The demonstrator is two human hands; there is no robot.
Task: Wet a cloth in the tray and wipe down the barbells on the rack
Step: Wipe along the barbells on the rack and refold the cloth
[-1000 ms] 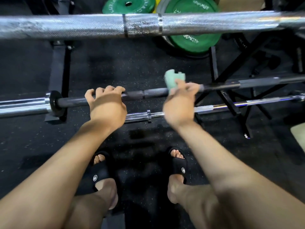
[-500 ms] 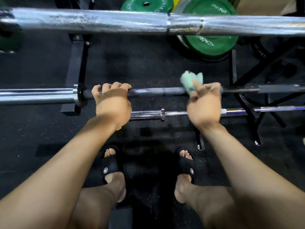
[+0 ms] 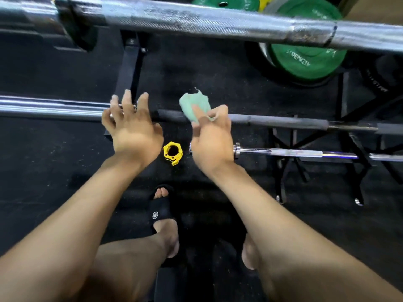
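while the right hand [image 3: 212,140] pinches the green cloth [image 3: 194,106] against the dark bar [image 3: 277,121], the left hand [image 3: 130,127] hovers over the bar's chrome sleeve [image 3: 52,106], fingers spread and holding nothing.

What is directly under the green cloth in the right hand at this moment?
The green cloth, held by the right hand, lies over the dark barbell. The bar shows on both sides; the stretch beneath the cloth and fingers is covered, so contact cannot be confirmed.
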